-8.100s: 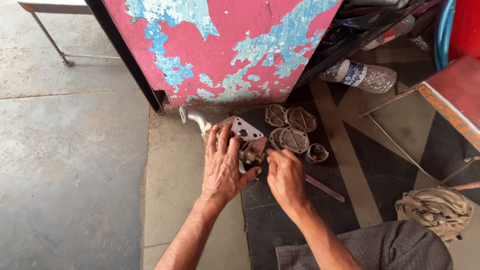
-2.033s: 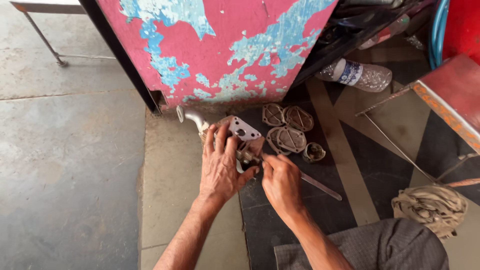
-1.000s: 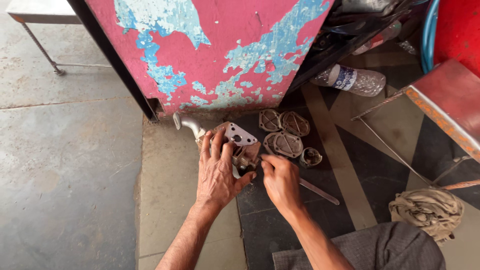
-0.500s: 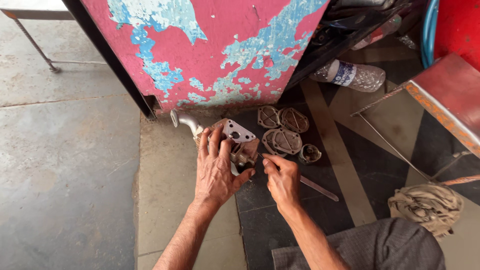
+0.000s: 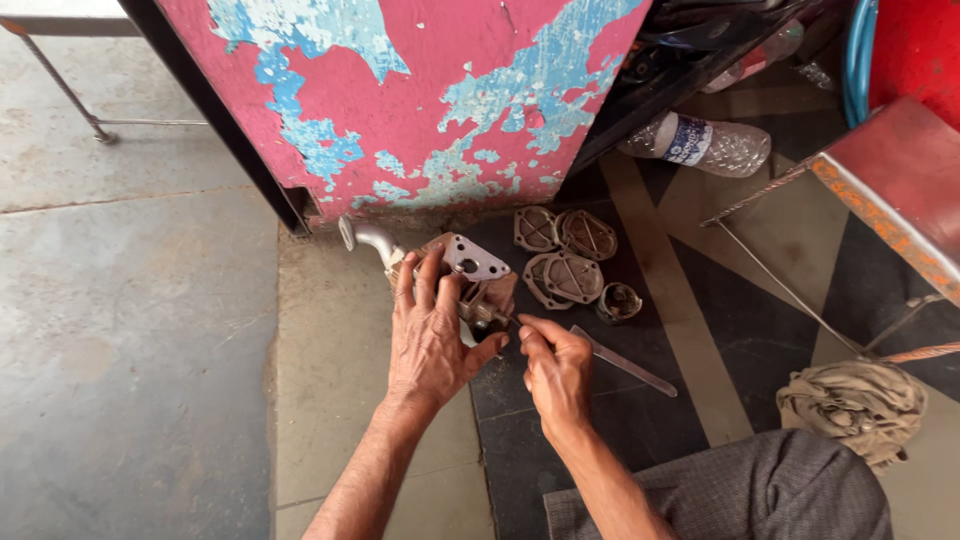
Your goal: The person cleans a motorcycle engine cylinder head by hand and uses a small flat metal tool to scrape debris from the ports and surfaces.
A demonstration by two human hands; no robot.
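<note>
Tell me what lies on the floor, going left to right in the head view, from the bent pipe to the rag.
Bent pipe → left hand on the metal part → right hand → round plates → small ring → plastic bottle → rag.
</note>
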